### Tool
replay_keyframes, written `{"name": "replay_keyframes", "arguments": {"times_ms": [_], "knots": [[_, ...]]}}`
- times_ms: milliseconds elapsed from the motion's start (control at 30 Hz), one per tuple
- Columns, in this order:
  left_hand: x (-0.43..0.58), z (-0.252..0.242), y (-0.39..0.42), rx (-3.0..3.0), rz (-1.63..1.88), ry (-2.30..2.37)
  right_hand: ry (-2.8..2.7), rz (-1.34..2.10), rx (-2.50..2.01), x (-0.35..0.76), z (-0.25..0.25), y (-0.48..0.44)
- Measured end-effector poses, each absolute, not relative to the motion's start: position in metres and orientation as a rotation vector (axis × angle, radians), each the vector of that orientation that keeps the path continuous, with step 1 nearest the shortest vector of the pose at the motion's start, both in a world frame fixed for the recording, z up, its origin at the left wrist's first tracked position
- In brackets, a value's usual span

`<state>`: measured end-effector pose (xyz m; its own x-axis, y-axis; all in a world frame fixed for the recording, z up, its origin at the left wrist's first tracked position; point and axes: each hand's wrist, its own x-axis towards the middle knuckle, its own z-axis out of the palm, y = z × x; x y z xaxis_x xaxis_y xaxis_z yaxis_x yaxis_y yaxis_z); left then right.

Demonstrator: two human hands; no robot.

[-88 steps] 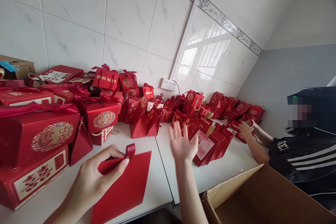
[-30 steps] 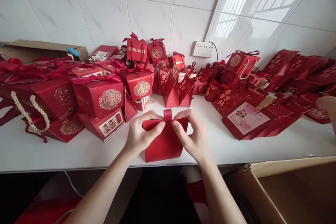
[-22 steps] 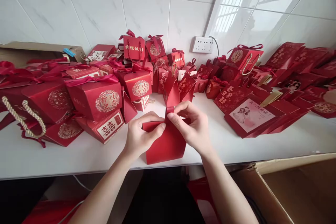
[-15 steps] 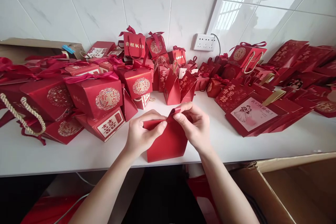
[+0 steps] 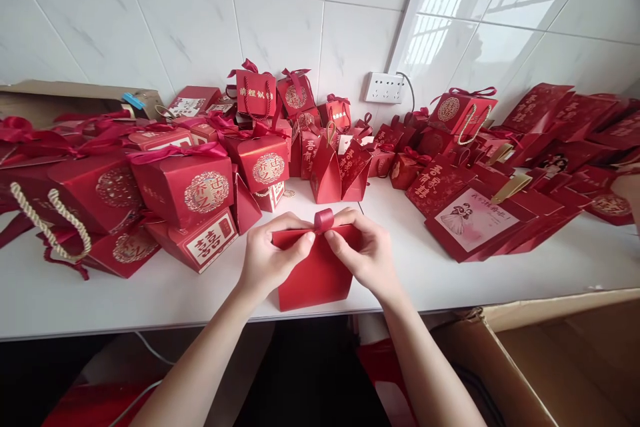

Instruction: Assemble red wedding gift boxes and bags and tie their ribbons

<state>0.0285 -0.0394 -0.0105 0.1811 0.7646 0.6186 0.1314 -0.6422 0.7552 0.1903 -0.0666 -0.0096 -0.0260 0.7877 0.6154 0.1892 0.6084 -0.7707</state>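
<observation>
A plain red gift box (image 5: 315, 280) stands upright near the front edge of the white table, its flat side facing me. A short loop of red ribbon (image 5: 325, 219) sticks up from the middle of its top edge. My left hand (image 5: 273, 257) pinches the top edge just left of the loop, thumb in front and fingers behind. On the other side, my right hand (image 5: 370, 257) grips the same edge just right of the loop, its thumb close under the ribbon. The fingertips behind the box are hidden.
Decorated red gift boxes (image 5: 185, 180) crowd the left, with more boxes (image 5: 340, 170) behind. Red bags (image 5: 475, 220) lie stacked at right. A socket strip (image 5: 385, 88) is on the tiled wall. An open cardboard carton (image 5: 505, 317) stands below right. Part of another person's arm (image 5: 631, 190) shows at right.
My right hand has let go of the ribbon loop and lowered to the box's top edge. The loop now stands upright. An arm has appeared at the right edge, and the view has tilted slightly.
</observation>
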Motion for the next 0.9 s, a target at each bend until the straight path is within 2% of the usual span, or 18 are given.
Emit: {"name": "replay_keyframes", "arguments": {"times_ms": [200, 400, 633, 900], "knots": [[0.026, 0.008, -0.044, 2.015, 1.387, 0.867, -1.544, 0.587, -0.900, 0.188, -0.008, -0.068], [0.034, 0.007, -0.048, 2.089, 1.562, 0.999, -1.560, 0.553, -0.900, 0.188, -0.009, -0.068], [0.038, -0.007, -0.040, 2.186, 1.862, 0.827, -1.562, 0.545, -0.882, 0.188, -0.009, -0.067], [0.027, 0.001, -0.040, 2.334, 1.625, 0.714, -1.557, 0.564, -0.890, 0.188, -0.009, -0.067]]}}
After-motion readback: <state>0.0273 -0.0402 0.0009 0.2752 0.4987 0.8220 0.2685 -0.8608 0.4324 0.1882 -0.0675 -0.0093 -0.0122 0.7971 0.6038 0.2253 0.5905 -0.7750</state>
